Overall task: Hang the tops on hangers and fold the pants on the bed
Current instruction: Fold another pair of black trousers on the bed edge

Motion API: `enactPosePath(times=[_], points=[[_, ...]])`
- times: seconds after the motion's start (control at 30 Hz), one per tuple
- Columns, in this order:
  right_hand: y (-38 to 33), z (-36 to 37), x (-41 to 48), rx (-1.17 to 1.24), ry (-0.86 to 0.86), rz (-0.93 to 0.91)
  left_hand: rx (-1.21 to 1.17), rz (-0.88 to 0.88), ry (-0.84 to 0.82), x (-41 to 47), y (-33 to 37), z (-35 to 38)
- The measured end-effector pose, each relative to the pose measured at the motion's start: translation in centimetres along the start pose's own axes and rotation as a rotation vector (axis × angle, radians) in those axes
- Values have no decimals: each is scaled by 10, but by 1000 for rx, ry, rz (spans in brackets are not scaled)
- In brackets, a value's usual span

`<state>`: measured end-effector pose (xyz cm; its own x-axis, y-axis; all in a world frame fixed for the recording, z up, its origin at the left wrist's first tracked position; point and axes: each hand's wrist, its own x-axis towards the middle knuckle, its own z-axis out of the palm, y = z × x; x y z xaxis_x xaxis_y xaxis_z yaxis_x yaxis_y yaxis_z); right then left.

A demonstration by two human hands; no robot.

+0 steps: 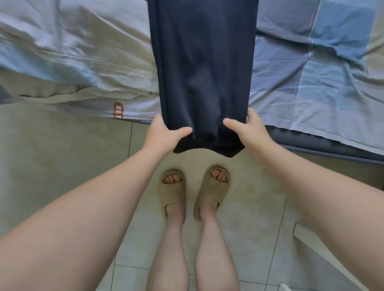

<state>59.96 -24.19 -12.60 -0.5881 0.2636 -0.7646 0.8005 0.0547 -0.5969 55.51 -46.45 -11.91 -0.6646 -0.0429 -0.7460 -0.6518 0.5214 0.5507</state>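
The far end of the dark navy pants (pixel 205 57) is cut off at the top of the view, and it is hard to tell whether the near end is waistband or hems. The fingers of both hands are hidden beneath the cloth; only the thumbs show, pressed on top. The left hand (pixel 164 133) grips the near left corner of the pants and the right hand (pixel 249 130) grips the near right corner. The pants lie lengthwise on the bed (pixel 314 65), and their near end overhangs its near edge between the hands, above the tiled floor (pixel 56 150). A rumpled pale quilt (pixel 63 52) lies along the bed's left side.
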Motion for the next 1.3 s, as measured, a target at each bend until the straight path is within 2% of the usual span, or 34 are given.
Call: enactPosePath(times=[0.23,0.43,0.6,0.77,1.07,1.3], points=[[13,4,-42,-7,-127,111,56,-209,-232,-44,-23,-28],[8,-15,-114,-2,-234,321,-10,-351,-299,-98,-20,-65],[-21,-31,-185,134,-143,389,-124,-365,-261,-168,0,-87],[-58,-38,-262,266,-28,375,-292,-418,-175,-236,29,-117],[-100,-21,-367,544,66,338,-280,-342,-137,-309,53,-185],[-105,4,-429,604,61,308,-352,-300,-95,-357,36,-234]])
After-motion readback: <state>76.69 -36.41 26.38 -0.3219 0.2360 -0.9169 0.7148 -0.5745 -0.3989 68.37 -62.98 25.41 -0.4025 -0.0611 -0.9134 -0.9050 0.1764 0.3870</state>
